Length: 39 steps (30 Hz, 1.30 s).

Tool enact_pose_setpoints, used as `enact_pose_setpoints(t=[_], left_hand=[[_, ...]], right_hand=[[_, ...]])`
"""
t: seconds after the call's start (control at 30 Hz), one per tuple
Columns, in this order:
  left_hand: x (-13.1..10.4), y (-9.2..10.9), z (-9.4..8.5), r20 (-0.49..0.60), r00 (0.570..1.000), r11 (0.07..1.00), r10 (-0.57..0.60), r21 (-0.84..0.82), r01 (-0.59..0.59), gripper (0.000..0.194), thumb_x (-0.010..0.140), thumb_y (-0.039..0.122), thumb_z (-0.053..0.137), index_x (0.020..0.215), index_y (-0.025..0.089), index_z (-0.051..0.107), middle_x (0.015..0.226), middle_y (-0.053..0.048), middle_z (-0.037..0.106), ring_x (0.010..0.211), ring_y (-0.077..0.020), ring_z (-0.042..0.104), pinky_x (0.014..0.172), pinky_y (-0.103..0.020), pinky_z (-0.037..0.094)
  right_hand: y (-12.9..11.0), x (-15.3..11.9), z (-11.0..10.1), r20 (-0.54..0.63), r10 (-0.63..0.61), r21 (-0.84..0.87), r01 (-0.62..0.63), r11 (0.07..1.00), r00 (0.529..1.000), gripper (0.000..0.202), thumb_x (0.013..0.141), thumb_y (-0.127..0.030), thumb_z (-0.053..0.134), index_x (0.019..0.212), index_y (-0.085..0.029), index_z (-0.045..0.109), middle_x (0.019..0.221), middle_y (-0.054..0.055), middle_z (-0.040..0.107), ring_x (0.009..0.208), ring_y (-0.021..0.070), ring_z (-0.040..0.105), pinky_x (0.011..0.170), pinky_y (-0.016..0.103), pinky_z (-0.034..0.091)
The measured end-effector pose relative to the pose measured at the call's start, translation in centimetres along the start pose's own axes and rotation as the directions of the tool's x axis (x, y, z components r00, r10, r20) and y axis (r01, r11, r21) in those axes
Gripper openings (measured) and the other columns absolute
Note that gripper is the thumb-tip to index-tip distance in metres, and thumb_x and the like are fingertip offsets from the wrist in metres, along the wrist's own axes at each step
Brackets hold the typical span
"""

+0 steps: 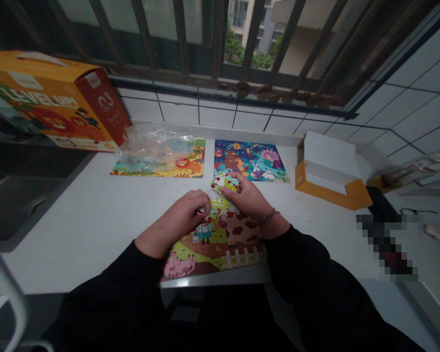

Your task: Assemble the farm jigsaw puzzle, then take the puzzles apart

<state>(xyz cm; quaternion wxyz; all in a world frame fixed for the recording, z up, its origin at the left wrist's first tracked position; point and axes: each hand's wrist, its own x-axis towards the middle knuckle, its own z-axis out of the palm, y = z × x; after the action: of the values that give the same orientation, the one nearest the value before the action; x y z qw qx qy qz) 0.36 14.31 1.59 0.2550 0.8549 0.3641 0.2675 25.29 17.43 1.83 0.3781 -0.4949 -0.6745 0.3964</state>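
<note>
A farm jigsaw puzzle (212, 256) with a cow, a pig and a white fence lies in front of me, joined over its lower part. My right hand (254, 200) grips a small bunch of puzzle pieces (225, 183) in green, white and red, held above the puzzle's upper edge. At the upper left of the picture, my left hand (188, 212) is closed with a puzzle piece (202, 213) between its fingertips, right by the farmer figure. Whether that piece touches the puzzle cannot be made out. My fingers and wrists cover parts of the puzzle's sides.
Behind lie a lion puzzle picture (190, 166), partly under crumpled clear plastic (146, 146), and a blue night-forest puzzle picture (249, 161). An orange box (58, 107) stands back left beside a dark sink (33, 195). An opened yellow box (333, 190) sits at right.
</note>
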Motion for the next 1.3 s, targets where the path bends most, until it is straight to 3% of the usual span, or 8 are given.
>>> enact_pose_setpoints(t=[0.1, 0.2, 0.5, 0.67, 0.77, 0.97, 1.17, 1.3], left_hand=[[0.0, 0.2, -0.2, -0.091, 0.996, 1.000, -0.012, 0.017, 0.013, 0.024, 0.080, -0.001, 0.061, 0.082, 0.022, 0.066, 0.106, -0.004, 0.066, 0.104, -0.0238, 0.061, 0.094, -0.040, 0.050], [0.1, 0.8, -0.5, -0.218, 0.973, 0.997, -0.073, 0.013, 0.078, 0.022, 0.083, 0.002, 0.061, 0.078, 0.022, 0.067, 0.113, -0.005, 0.063, 0.107, -0.0235, 0.062, 0.096, -0.040, 0.053], [0.3, 0.9, -0.2, -0.370, 0.898, 0.971, -0.236, -0.072, 0.226, 0.031, 0.072, 0.000, 0.063, 0.080, 0.025, 0.046, 0.113, -0.005, 0.066, 0.108, -0.0247, 0.065, 0.092, -0.042, 0.055], [0.2, 0.5, 0.3, -0.339, 0.883, 0.930, -0.324, -0.284, 0.232, 0.028, 0.088, 0.012, 0.063, 0.111, 0.026, 0.053, 0.123, -0.006, 0.069, 0.097, -0.0199, 0.071, 0.090, -0.041, 0.059], [0.1, 0.4, 0.1, -0.344, 0.861, 0.906, -0.375, -0.334, 0.261, 0.034, 0.096, 0.019, 0.060, 0.128, 0.025, 0.053, 0.128, -0.009, 0.071, 0.101, -0.0211, 0.073, 0.092, -0.042, 0.060], [0.1, 0.8, -0.3, -0.256, 0.866, 0.875, -0.429, -0.354, 0.329, 0.026, 0.104, 0.037, 0.056, 0.125, 0.026, 0.066, 0.118, -0.007, 0.079, 0.107, -0.0265, 0.074, 0.093, -0.045, 0.060], [0.1, 1.6, -0.5, -0.127, 0.901, 0.884, -0.415, -0.289, 0.366, 0.024, 0.104, 0.044, 0.059, 0.114, 0.026, 0.071, 0.097, -0.004, 0.078, 0.086, -0.0242, 0.071, 0.077, -0.039, 0.058], [0.2, 1.6, -0.6, -0.169, 0.896, 0.889, -0.412, -0.291, 0.354, 0.027, 0.106, 0.049, 0.058, 0.114, 0.026, 0.070, 0.102, -0.004, 0.077, 0.091, -0.0245, 0.071, 0.084, -0.040, 0.059]], right_hand=[[0.0, -0.2, 0.3, 0.192, 0.087, 0.225, -0.130, 0.966, 0.977, 0.056, 0.090, -0.051, 0.082, 0.133, -0.023, 0.061, 0.108, 0.006, 0.079, 0.088, 0.0225, 0.074, 0.077, 0.036, 0.062], [-0.1, -0.4, 0.8, 0.324, 0.086, 0.388, -0.215, 0.896, 0.942, 0.055, 0.085, -0.052, 0.087, 0.127, -0.026, 0.061, 0.110, 0.003, 0.079, 0.092, 0.0221, 0.075, 0.080, 0.035, 0.063], [-0.2, -0.6, 1.9, 0.406, 0.076, 0.457, -0.274, 0.846, 0.911, 0.059, 0.080, -0.053, 0.091, 0.122, -0.025, 0.060, 0.108, 0.002, 0.077, 0.095, 0.0218, 0.075, 0.084, 0.033, 0.063], [-0.2, -0.5, 1.3, 0.220, 0.090, 0.307, -0.156, 0.939, 0.971, 0.058, 0.086, -0.052, 0.084, 0.129, -0.024, 0.058, 0.107, 0.003, 0.078, 0.090, 0.0219, 0.074, 0.080, 0.034, 0.061], [-0.5, -0.5, 0.7, 0.127, -0.041, 0.088, 0.030, 0.996, 0.991, 0.049, 0.088, -0.050, 0.082, 0.123, -0.023, 0.061, 0.113, 0.005, 0.076, 0.095, 0.0234, 0.072, 0.085, 0.036, 0.059], [-0.4, -0.4, 1.1, 0.272, -0.219, -0.169, 0.271, 0.948, 0.937, 0.038, 0.089, -0.032, 0.085, 0.122, -0.022, 0.068, 0.119, 0.007, 0.076, 0.105, 0.0247, 0.070, 0.094, 0.036, 0.052], [0.1, -0.1, 1.5, 0.337, -0.251, -0.269, 0.349, 0.898, 0.907, 0.031, 0.092, -0.024, 0.085, 0.120, -0.021, 0.072, 0.119, 0.008, 0.076, 0.110, 0.0254, 0.068, 0.097, 0.038, 0.050], [0.0, -0.2, 1.2, 0.308, -0.286, -0.268, 0.371, 0.889, 0.908, 0.028, 0.094, -0.026, 0.083, 0.120, -0.020, 0.072, 0.118, 0.008, 0.076, 0.109, 0.0252, 0.068, 0.098, 0.038, 0.051]])
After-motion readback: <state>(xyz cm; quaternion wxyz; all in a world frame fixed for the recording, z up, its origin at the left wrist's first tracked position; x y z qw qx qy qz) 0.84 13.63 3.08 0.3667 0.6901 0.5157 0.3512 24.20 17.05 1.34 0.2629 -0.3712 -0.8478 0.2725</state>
